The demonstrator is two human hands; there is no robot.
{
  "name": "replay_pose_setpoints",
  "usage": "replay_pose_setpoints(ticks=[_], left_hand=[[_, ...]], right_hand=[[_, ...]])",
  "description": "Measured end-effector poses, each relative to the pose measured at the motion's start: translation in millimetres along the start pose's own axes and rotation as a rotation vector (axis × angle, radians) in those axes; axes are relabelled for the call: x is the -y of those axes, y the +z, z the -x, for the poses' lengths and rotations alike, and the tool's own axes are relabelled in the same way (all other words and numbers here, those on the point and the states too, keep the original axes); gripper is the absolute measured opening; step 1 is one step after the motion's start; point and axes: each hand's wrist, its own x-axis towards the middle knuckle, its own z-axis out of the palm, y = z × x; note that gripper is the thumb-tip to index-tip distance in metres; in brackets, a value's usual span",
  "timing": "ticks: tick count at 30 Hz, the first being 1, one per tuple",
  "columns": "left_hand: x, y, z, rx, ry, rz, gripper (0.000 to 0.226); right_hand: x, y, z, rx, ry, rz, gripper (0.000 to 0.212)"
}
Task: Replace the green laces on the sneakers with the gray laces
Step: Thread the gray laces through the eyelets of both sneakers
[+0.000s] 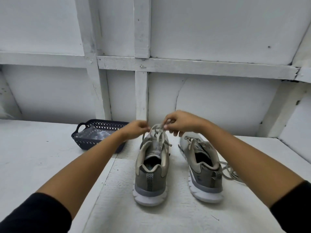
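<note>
Two grey sneakers stand side by side on the white surface, heels toward me. The left sneaker (152,172) carries a gray lace (159,132) through its eyelets. My left hand (136,129) pinches one end of that lace above the tongue. My right hand (180,122) pinches the other end, with a loop of lace between the two hands. The right sneaker (202,167) has its tongue open, and a loose gray lace (231,172) lies on the surface beside its right side. No green lace shows.
A dark blue perforated basket (99,136) with a crumpled clear plastic bag inside sits at the back left, just behind my left forearm. A white panelled wall (168,64) rises right behind the sneakers. White surface extends to the left and toward me.
</note>
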Motion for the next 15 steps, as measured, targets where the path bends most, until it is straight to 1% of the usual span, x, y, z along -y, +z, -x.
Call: replay_pose_setpoints(ticks=[3,4,6,8,12,13,14,15], left_hand=[[-1.3,-21.5,11.2,-0.250,-0.111,0.557,0.020],[-1.6,-31.6,14.3,-0.322,-0.144,0.685,0.022],[-1.5,-52.6,19.6,-0.442,-0.186,0.845,0.024],[0.4,-67.6,21.4,-0.491,-0.197,0.891,0.023],[0.1,-79.5,18.8,-0.540,-0.224,0.909,0.023],[-1.3,-80.2,18.7,-0.529,-0.229,0.853,0.023],[-4.6,-79.7,20.0,-0.493,-0.236,0.737,0.023],[-8.2,-78.2,21.4,-0.430,-0.246,0.564,0.021]], right_hand=[[-9.7,-18.4,-4.5,-0.180,0.066,-0.225,0.025],[-13.6,-22.3,-5.6,-0.219,0.096,-0.300,0.027],[-19.1,-26.3,-7.2,-0.286,0.157,-0.424,0.027],[-22.3,-27.9,-8.5,-0.345,0.196,-0.463,0.026],[-21.1,-32.5,-9.5,-0.475,0.194,-0.418,0.026],[-19.5,-33.5,-8.9,-0.492,0.185,-0.427,0.026],[-17.7,-34.4,-8.2,-0.494,0.166,-0.450,0.026],[-15.4,-35.2,-7.3,-0.483,0.140,-0.483,0.026]])
